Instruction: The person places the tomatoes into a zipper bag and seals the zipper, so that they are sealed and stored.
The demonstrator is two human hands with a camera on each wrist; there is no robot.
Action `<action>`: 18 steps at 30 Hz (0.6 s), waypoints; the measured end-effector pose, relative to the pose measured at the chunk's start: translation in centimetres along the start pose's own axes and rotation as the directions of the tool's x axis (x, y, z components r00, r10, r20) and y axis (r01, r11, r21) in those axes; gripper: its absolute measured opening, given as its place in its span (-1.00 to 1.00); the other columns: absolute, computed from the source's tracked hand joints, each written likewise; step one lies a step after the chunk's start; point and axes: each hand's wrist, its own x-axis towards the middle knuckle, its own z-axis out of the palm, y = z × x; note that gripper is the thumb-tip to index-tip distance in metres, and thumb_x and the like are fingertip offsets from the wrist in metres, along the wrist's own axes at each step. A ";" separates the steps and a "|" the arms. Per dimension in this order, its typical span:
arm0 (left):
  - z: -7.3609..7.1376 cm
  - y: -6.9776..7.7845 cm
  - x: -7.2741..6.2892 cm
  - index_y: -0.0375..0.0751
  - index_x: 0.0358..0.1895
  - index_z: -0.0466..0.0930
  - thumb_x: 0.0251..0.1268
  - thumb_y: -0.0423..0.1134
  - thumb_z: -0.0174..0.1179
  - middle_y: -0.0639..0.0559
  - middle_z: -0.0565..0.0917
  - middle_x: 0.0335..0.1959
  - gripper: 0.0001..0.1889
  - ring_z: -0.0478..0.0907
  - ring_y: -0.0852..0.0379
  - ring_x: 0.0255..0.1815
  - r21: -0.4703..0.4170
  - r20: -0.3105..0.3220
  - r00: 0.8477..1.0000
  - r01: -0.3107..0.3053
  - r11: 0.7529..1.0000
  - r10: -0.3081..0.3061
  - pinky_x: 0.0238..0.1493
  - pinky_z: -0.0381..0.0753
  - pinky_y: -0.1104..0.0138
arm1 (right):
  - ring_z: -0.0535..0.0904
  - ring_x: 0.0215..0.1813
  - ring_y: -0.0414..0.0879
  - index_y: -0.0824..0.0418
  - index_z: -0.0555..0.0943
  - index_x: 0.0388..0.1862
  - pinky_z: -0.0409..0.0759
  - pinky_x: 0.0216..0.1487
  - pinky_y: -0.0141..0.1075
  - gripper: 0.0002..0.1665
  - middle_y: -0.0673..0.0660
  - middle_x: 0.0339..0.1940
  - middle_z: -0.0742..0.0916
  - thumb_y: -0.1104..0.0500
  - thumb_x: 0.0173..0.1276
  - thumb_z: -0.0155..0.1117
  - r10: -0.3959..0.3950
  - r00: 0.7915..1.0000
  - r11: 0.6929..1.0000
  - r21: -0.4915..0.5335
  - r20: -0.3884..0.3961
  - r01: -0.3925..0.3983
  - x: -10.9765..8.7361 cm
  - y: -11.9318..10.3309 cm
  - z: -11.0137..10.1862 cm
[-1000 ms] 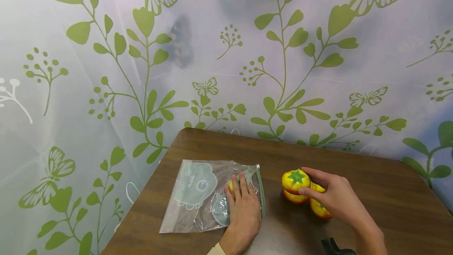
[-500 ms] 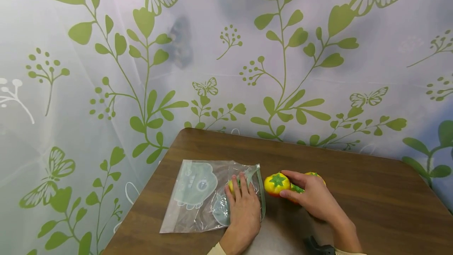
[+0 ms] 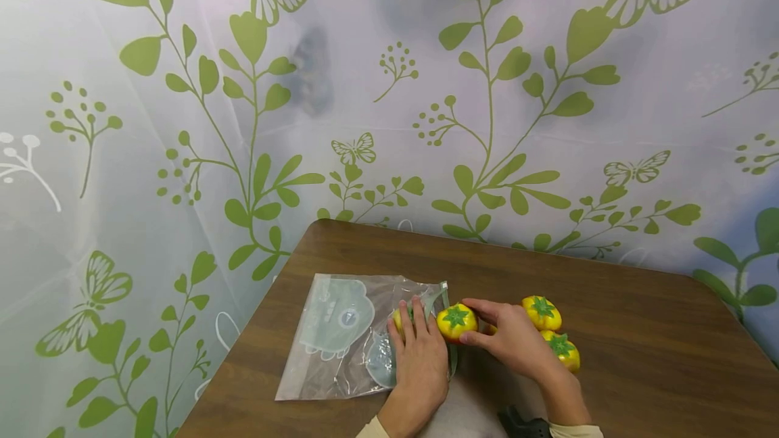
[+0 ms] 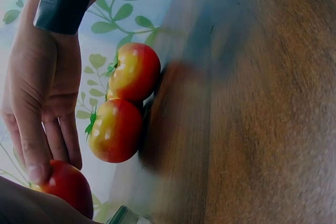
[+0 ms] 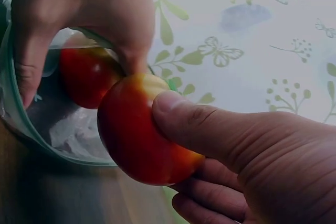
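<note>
My right hand [image 3: 511,340] pinches a yellow-and-red tomato [image 3: 458,323] with a green star-shaped top, thumb on one side. In the right wrist view this tomato [image 5: 142,135] overlaps the rim of a clear zip bag [image 5: 79,159]. Another tomato [image 5: 89,77] sits inside the bag. My left hand [image 3: 420,363] lies over the bag [image 3: 304,363], fingers straight and spread; in the right wrist view its thumb and a finger stand apart at the gaping mouth. Two tomatoes [image 3: 541,313] [image 4: 116,129] stand beyond my right hand, and part of one more shows behind its fingers.
The brown wooden table [image 3: 657,330] carries everything. The bag bears pale green printed shapes and has a green zip edge with a white slider [image 3: 443,284]. A leaf-and-butterfly patterned curtain [image 3: 389,100] hangs behind the table. Dark straps show at the wrists.
My right hand has moved left with the tomato, from above the other tomatoes to the bag's mouth. My left hand and the bag have stayed in place.
</note>
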 end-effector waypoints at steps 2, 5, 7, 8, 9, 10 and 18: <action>0.0 0.0 0.0 -0.29 0.46 0.57 0.04 -0.18 0.70 -0.35 0.32 0.70 -0.15 0.21 -0.43 0.73 0.002 -0.010 1.000 0.001 1.000 -0.001 0.59 0.31 -0.34 | 0.77 0.33 0.20 0.21 0.69 0.43 0.74 0.26 0.14 -0.21 0.21 0.33 0.80 -0.09 0.31 0.69 0.001 1.000 1.000 -0.022 -0.003 -0.001 0.1 0.1 0.3; 0.1 0.1 0.0 -0.30 0.46 0.57 0.02 -0.16 0.71 -0.34 0.32 0.70 -0.13 0.22 -0.42 0.73 0.008 -0.013 1.000 0.005 1.000 -0.005 0.59 0.31 -0.34 | 0.79 0.29 0.17 0.19 0.71 0.41 0.75 0.24 0.13 -0.22 0.21 0.29 0.82 -0.09 0.28 0.71 -0.005 1.000 0.999 -0.047 0.000 0.005 0.4 0.5 0.8; 0.0 0.1 0.0 -0.31 0.47 0.56 0.03 -0.15 0.70 -0.34 0.32 0.70 -0.12 0.21 -0.42 0.73 0.012 -0.009 1.000 0.007 1.000 -0.006 0.59 0.31 -0.33 | 0.80 0.27 0.17 0.18 0.72 0.39 0.75 0.24 0.12 -0.23 0.22 0.28 0.82 -0.08 0.27 0.71 -0.010 1.000 0.999 -0.050 0.005 0.010 0.5 0.6 1.2; 0.0 0.1 0.1 -0.31 0.48 0.56 0.05 -0.15 0.70 -0.34 0.31 0.71 -0.13 0.21 -0.42 0.73 0.012 -0.003 1.000 0.007 1.000 -0.007 0.60 0.30 -0.33 | 0.81 0.27 0.17 0.17 0.73 0.38 0.75 0.24 0.11 -0.24 0.21 0.28 0.83 -0.08 0.26 0.72 -0.008 1.000 0.999 -0.051 0.005 0.008 0.6 0.6 1.4; 0.0 0.2 0.1 -0.31 0.49 0.55 0.06 -0.14 0.69 -0.33 0.30 0.71 -0.12 0.19 -0.42 0.74 0.011 0.003 1.000 0.008 1.000 -0.008 0.60 0.29 -0.34 | 0.81 0.27 0.16 0.17 0.73 0.37 0.75 0.24 0.11 -0.25 0.22 0.28 0.83 -0.08 0.26 0.72 -0.006 1.000 0.999 -0.052 0.005 0.006 0.6 0.6 1.5; -0.1 0.2 0.1 -0.31 0.50 0.55 0.09 -0.14 0.68 -0.33 0.29 0.71 -0.14 0.19 -0.42 0.74 0.010 0.008 1.000 0.008 1.000 -0.008 0.60 0.29 -0.34 | 0.81 0.27 0.16 0.17 0.73 0.36 0.74 0.25 0.11 -0.25 0.22 0.28 0.83 -0.07 0.25 0.73 -0.003 1.000 0.999 -0.049 0.004 0.003 0.7 0.6 1.7; -0.2 0.1 0.0 -0.30 0.50 0.56 0.17 -0.14 0.64 -0.33 0.29 0.72 -0.18 0.19 -0.42 0.74 0.020 0.009 1.000 0.003 1.000 -0.004 0.60 0.29 -0.35 | 0.80 0.28 0.20 0.22 0.72 0.36 0.73 0.26 0.13 -0.23 0.25 0.31 0.81 -0.08 0.26 0.72 -0.004 1.000 0.999 -0.044 0.010 0.004 0.8 0.5 2.1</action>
